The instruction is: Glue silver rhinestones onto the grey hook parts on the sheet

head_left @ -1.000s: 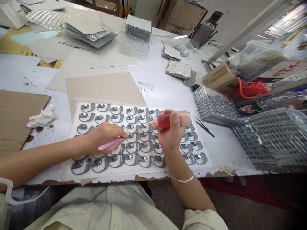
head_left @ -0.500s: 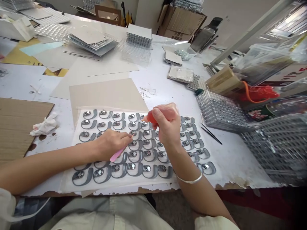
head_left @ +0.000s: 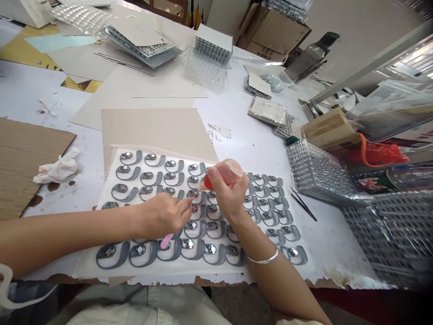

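Rows of grey curved bands, each with a round silver gem-like piece (head_left: 189,243) at one end, lie on a white sheet (head_left: 89,259). My left hand (head_left: 164,215) is closed around a slim pink tool (head_left: 166,241), its flat end sticking out below the palm. Its fingertips hover at a gem piece mid-sheet; the tool's working tip is too small to make out. In my right hand (head_left: 227,194), a clear squeeze bottle of red liquid (head_left: 230,169) is tilted, nozzle down and left, close to my left fingertips. My right forearm hides some of the bands.
Black tweezers (head_left: 304,205) lie right of the sheet. Stacked clear trays (head_left: 314,167) and a grey perforated rack (head_left: 389,234) crowd the right side. Cardboard (head_left: 34,158) and a crumpled tissue (head_left: 58,169) lie left. A beige board (head_left: 155,131) lies behind the sheet.
My left hand has shifted right and toward me over the sheet. My right hand brought the bottle left, down and closer to the left fingertips. The camera view has shifted slightly.
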Demonstrator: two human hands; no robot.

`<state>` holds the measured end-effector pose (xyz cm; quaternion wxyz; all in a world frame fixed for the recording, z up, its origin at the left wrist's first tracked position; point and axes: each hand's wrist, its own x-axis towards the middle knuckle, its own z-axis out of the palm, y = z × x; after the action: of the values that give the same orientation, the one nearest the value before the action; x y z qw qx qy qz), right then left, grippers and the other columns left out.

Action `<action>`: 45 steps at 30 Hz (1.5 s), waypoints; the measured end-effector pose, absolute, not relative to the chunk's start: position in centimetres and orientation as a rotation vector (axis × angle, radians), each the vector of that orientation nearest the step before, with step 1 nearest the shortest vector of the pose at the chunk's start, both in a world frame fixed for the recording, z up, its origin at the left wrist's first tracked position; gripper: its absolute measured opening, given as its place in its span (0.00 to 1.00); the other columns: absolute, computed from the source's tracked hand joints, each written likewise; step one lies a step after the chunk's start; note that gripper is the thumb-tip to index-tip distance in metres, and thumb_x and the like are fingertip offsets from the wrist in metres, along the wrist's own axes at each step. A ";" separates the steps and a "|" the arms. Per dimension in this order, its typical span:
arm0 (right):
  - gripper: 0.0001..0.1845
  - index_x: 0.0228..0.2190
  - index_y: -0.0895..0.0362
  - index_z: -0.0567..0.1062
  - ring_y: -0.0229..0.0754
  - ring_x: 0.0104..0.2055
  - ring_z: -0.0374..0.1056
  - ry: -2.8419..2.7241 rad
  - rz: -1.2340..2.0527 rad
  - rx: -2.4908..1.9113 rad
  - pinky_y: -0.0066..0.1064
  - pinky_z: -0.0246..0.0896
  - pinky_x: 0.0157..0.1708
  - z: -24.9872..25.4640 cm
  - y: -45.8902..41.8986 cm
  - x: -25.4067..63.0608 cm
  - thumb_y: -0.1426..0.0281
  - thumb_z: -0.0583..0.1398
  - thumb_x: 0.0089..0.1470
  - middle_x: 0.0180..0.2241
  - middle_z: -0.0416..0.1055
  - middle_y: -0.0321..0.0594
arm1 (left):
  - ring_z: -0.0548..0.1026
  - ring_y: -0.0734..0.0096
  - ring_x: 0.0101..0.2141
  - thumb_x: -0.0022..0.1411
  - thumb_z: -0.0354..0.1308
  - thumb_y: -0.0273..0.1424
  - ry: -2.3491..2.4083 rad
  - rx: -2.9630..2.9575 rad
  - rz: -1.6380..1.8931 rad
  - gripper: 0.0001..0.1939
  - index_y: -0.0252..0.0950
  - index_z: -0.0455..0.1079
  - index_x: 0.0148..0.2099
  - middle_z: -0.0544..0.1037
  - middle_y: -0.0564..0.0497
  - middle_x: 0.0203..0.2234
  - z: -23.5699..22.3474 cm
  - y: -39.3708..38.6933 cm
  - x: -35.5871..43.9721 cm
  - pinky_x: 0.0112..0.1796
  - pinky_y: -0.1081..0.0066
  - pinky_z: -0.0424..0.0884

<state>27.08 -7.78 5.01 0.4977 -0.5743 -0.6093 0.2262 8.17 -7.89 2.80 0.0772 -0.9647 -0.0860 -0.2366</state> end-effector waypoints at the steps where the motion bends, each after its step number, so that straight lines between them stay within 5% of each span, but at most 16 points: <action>1: 0.17 0.20 0.55 0.68 0.38 0.23 0.67 -1.479 0.543 -1.394 0.33 0.65 0.27 4.8 -7.8 27.1 0.60 0.60 0.54 0.17 0.68 0.34 | 0.73 0.71 0.19 0.60 0.46 0.16 -0.258 -2.887 -0.715 0.11 0.24 0.70 0.39 0.79 0.38 0.33 2.7 -7.9 8.2 0.16 0.71 0.73; 45: 0.16 0.20 0.54 0.69 0.39 0.22 0.67 -1.401 0.531 -1.387 0.34 0.65 0.25 3.9 -7.8 27.1 0.60 0.61 0.54 0.17 0.67 0.33 | 0.73 0.70 0.18 0.60 0.46 0.14 -0.227 -2.918 -0.722 0.11 0.22 0.70 0.39 0.78 0.38 0.28 2.5 -7.8 8.2 0.16 0.72 0.72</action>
<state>27.09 -7.83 3.88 0.5228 -0.5792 -0.5849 0.2218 8.22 -7.78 2.48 0.0632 -0.9660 -0.0752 -0.2390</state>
